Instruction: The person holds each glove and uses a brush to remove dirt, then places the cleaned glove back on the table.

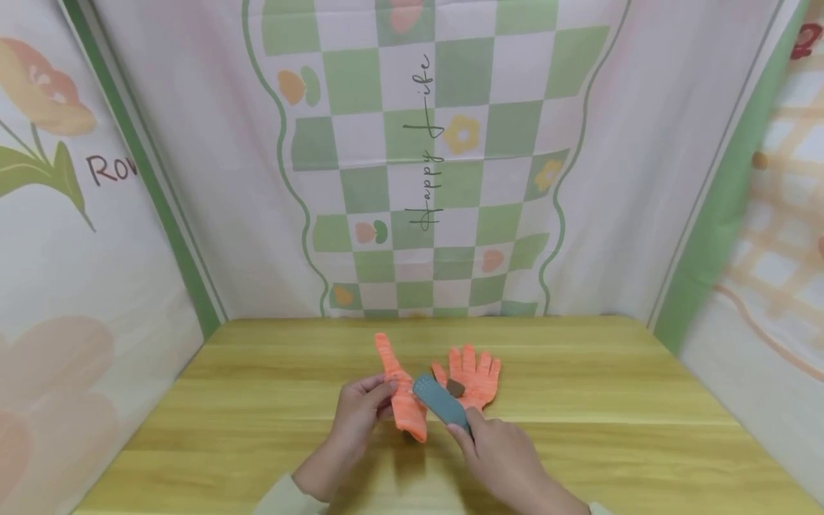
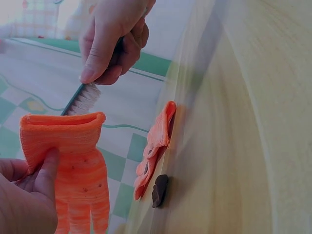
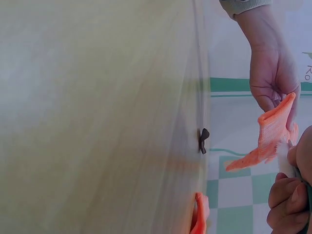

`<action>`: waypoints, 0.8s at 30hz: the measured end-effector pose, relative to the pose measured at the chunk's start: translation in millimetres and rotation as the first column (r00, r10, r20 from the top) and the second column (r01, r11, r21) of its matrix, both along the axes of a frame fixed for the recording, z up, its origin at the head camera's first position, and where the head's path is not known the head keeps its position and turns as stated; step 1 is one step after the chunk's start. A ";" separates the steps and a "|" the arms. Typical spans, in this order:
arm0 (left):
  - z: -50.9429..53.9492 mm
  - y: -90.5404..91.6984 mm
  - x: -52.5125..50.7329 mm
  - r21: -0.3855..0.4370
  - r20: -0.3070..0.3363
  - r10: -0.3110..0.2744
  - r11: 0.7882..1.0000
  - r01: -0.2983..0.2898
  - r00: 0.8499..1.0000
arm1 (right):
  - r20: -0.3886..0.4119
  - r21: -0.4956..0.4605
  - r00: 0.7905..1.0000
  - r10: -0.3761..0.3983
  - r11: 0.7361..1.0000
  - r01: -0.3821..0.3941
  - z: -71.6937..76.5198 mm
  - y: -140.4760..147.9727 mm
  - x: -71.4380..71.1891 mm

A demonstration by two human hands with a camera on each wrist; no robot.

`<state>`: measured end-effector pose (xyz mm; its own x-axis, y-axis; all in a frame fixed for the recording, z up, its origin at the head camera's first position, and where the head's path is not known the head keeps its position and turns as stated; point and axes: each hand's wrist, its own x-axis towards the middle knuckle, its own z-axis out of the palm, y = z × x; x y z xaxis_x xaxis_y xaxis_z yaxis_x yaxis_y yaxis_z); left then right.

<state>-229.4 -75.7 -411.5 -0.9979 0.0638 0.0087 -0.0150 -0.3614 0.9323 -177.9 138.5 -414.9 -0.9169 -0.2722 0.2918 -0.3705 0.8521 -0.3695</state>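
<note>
Head view: the left hand (image 1: 360, 409), lower centre of the frame, pinches an orange glove (image 1: 405, 404) between thumb and fingers, raised above the wood-grain table (image 1: 599, 408). The right hand (image 1: 505, 452), to the right of it, is closed round a blue-grey brush (image 1: 440, 402), its head slanting to the upper left, towards the glove. Left wrist view: pale bristles (image 2: 86, 99) face the glove's far side, just behind the cuff; whether they touch it cannot be told. The cuff gapes slightly, with small dark specks below it. A second orange glove (image 1: 481, 379) lies on the table, right of centre in the head view; a brown patch shows on or beside it. Left wrist view, lower middle: a small dark object (image 2: 160, 190) lies near that glove.
</note>
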 end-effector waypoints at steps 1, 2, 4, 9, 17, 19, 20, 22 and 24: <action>0.2 -0.2 0.0 -0.002 0.002 0.002 1.000 -0.002 1.000 | -0.005 0.006 1.000 -0.003 1.000 0.003 -0.1 0.1 -0.1; 0.7 -0.3 -0.1 -0.004 0.004 0.003 1.000 -0.003 1.000 | -0.008 0.008 1.000 -0.004 1.000 0.004 -0.1 0.0 -0.2; 1.0 -0.9 -0.6 -0.007 0.004 0.002 1.000 -0.002 1.000 | -0.012 0.011 1.000 -0.009 1.000 0.009 -0.3 -0.1 -0.6; 1.9 -4.6 -3.1 0.017 0.008 0.013 1.000 -0.014 1.000 | -0.025 0.033 0.999 -0.044 0.998 0.045 -5.5 4.0 -4.4; 2.6 -9.7 -4.1 0.040 -0.005 0.036 0.999 -0.035 0.999 | 0.041 0.025 0.991 -0.130 0.991 0.129 1.5 13.6 -9.0; 2.1 -8.9 -4.3 0.044 -0.005 0.029 0.999 -0.029 1.000 | 0.026 0.009 0.992 -0.122 0.993 0.121 7.7 11.1 -8.0; 1.8 -8.2 -4.5 0.043 -0.006 0.025 0.999 -0.025 1.000 | 0.020 -0.001 0.994 -0.111 0.994 0.111 10.6 9.3 -7.3; 1.5 -6.1 -4.6 0.044 -0.005 0.013 0.999 -0.012 1.000 | 0.002 -0.019 0.997 -0.079 0.997 0.079 15.5 5.3 -5.3; 1.1 -4.1 -4.7 0.040 -0.003 -0.004 0.999 0.004 1.000 | -0.012 -0.030 0.999 -0.044 0.999 0.043 18.9 1.0 -2.7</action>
<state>-234.1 -79.9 -410.5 -0.9976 0.0677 0.0140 -0.0141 -0.3980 0.9173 -180.6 139.5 -396.0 -0.9240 -0.2232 0.3106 -0.3381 0.8565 -0.3901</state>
